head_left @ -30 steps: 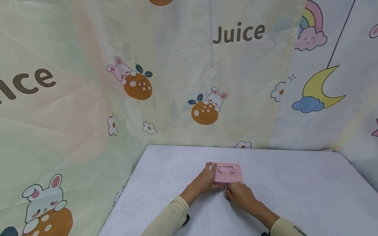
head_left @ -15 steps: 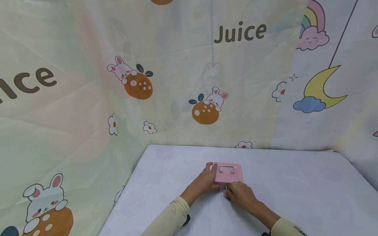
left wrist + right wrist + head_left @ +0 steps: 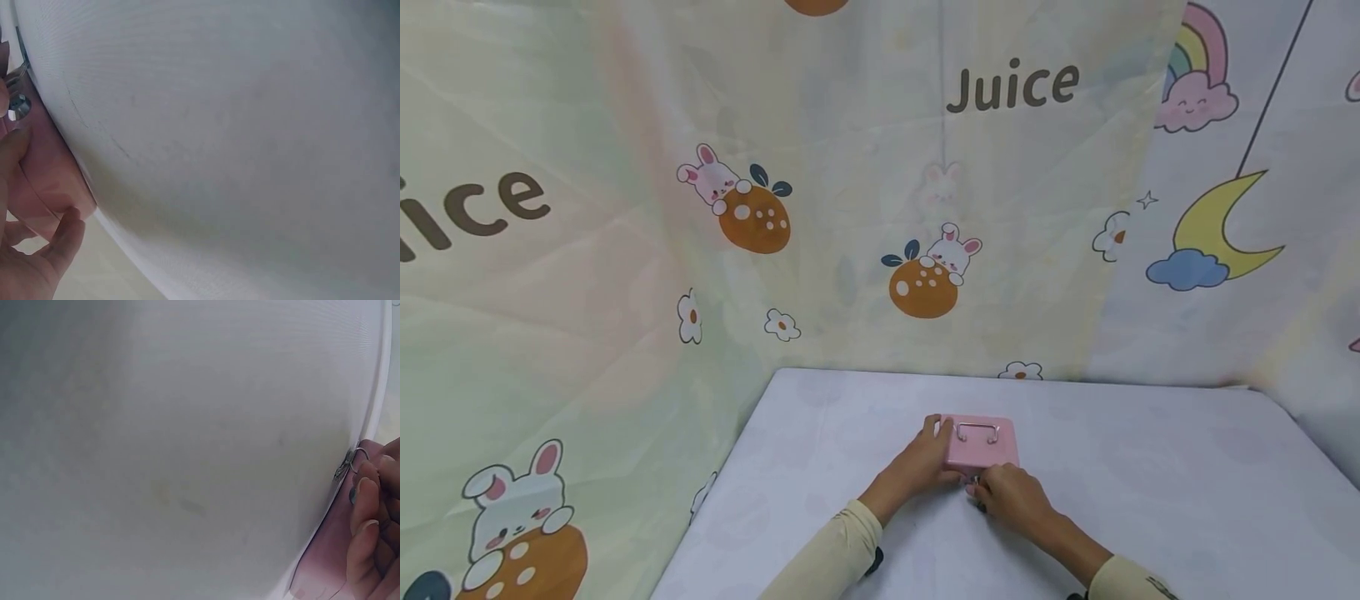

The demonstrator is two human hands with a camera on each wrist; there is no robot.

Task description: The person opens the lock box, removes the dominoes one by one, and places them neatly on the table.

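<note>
A small pink cash box (image 3: 981,452) with a wire handle (image 3: 977,426) on its lid stands on the white table. My left hand (image 3: 921,460) grips its left side, thumb along the front and fingers round the far corner. In the left wrist view a round silver lock (image 3: 19,107) shows on the box's front. At that front, my right hand (image 3: 1017,497) pinches a key, mostly hidden by the curled fingers. From its ring (image 3: 361,452) a spare key (image 3: 342,467) dangles, seen in the right wrist view. The box lid is down.
The white table (image 3: 1150,467) reaches to a printed cloth backdrop (image 3: 850,167) behind and at the left. Cream sleeves (image 3: 827,550) cover both forearms. A dark strap part (image 3: 875,560) shows under the left wrist.
Both hands keep their places at the box. The right fingers turn very slightly at the lock. The head view shifts a little.
</note>
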